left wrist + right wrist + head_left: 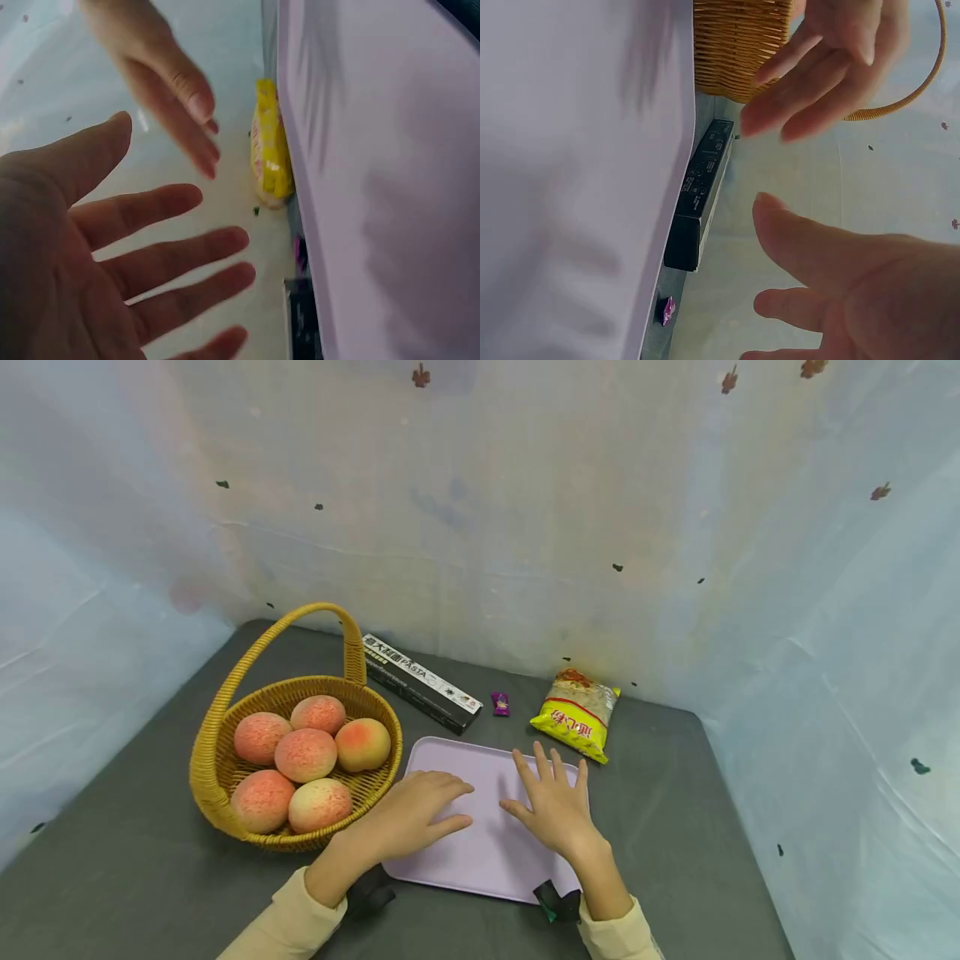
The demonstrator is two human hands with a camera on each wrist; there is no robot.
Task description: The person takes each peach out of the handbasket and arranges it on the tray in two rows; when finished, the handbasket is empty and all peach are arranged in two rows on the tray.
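**Two flat hands over a lilac tray**

Both hands hover with fingers straight and spread, holding nothing. Left hand (416, 818) is over the tray's left half, its fingers pointing right; right hand (557, 806) is over the right half, fingers pointing away toward the far rim. Each grip is wide and slack, and the wrist views show a gap between palms and tray. Tray (480, 860) lies flat on the grey tabletop (675, 860), directly under both hands. Just left of it stands a basket (217, 768) with six peaches (305, 754), its handle arched up. Beyond the tray's far edge lie a pasta box (420, 682), a small purple candy (500, 703) and a yellow packet (576, 716), near the backdrop.
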